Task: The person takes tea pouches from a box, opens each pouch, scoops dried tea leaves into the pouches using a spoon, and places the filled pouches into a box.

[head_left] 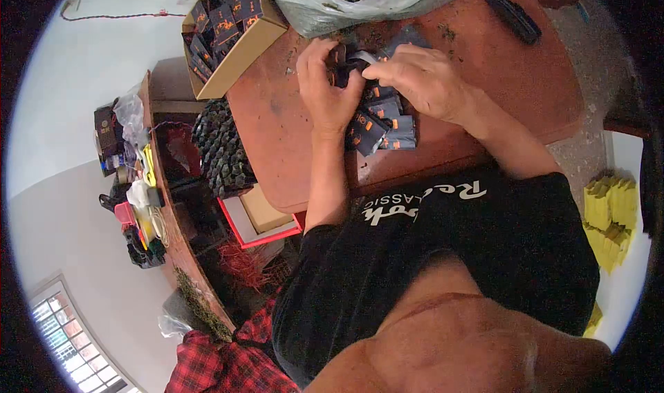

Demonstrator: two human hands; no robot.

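Note:
My left hand (327,89) is curled around a small black packet (340,56), with thumb and fingers at its sides. My right hand (423,82) is closed in a pinch at a pale, silvery edge (362,57) beside that packet. Whether this edge belongs to the same packet cannot be made out. Below and between my hands lies an overlapping pile of flat black packets (368,129) with orange print and silvery ends. Another dark packet (408,37) lies partly hidden behind my right hand.
On the reddish-brown table (498,89), a clear plastic bag (311,20) holds dark loose leaves. A cardboard box (238,58) full of black packets stands at the left. A black oblong object (512,16) lies at the far right. Yellow packets (610,210) are stacked at right.

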